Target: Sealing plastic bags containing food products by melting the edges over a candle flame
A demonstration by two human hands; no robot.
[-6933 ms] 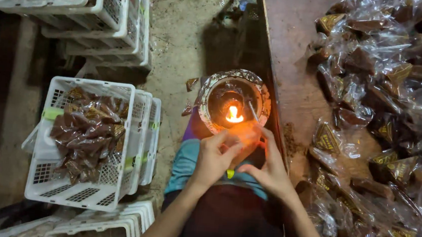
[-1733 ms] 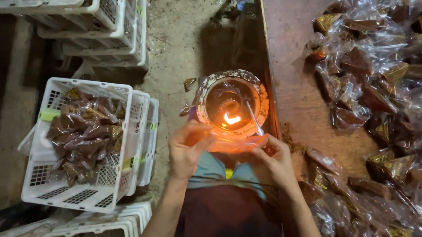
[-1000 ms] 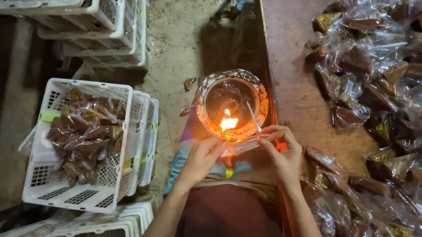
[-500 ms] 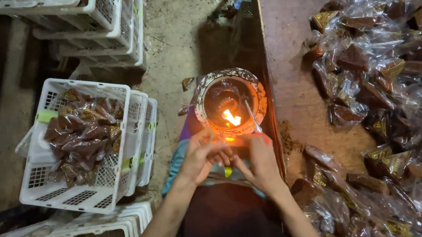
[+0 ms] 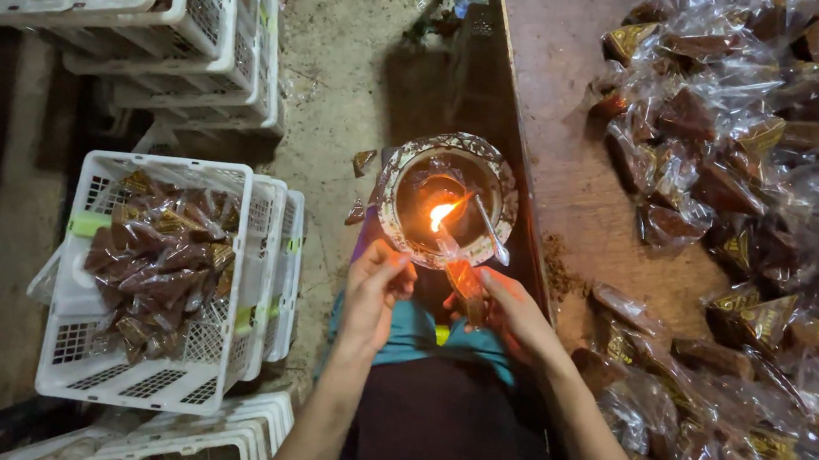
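I hold a small clear plastic packet (image 5: pixel 465 281) of brown food between both hands, its top edge at the flame (image 5: pixel 441 213). The flame burns inside a round, wax-crusted bowl (image 5: pixel 394 175) just beyond my knees. My left hand (image 5: pixel 375 291) pinches the packet's left side. My right hand (image 5: pixel 512 311) grips its right side. A thin metal strip (image 5: pixel 492 232) leans across the bowl's rim beside my right fingers.
A white plastic crate (image 5: pixel 77 369) with several filled packets (image 5: pixel 158 264) stands on the floor at my left, more crates (image 5: pixel 154 15) stacked behind it. At my right a wooden table (image 5: pixel 564 125) carries a heap of packets (image 5: pixel 765 170).
My hands have stayed at the bowl with the packet. Over the last second they drew together under the flame, and the packet's edge now touches it.
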